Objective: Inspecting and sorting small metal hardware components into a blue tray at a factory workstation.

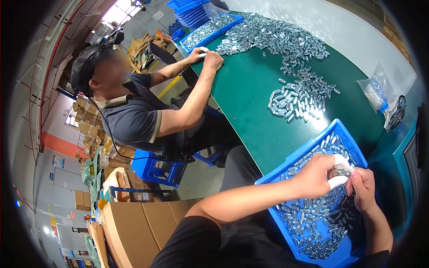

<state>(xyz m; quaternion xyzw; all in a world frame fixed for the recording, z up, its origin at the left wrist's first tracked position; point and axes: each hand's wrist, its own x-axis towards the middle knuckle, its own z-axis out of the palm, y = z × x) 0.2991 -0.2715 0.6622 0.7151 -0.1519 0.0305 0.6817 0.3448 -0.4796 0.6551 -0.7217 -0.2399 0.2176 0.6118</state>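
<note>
My left hand (315, 176) wears white finger covers on the thumb and a finger. It pinches a small silver metal cylinder (342, 172) above a blue plastic tray (286, 243). Close against it, my right hand (363, 186) has thumb and fingers pressed together at the cylinder's other end; whether a second piece sits in them is hidden. Many similar loose metal cylinders (308, 225) lie in the tray, below both hands.
A green table (250, 116) carries a spread pile of metal cylinders (277, 38) and a smaller heap (295, 100). Across from me sits a co-worker (129, 116), hands at the pile beside another filled blue tray (208, 33). Scissors (397, 112) and a plastic bag (375, 91) lie right.
</note>
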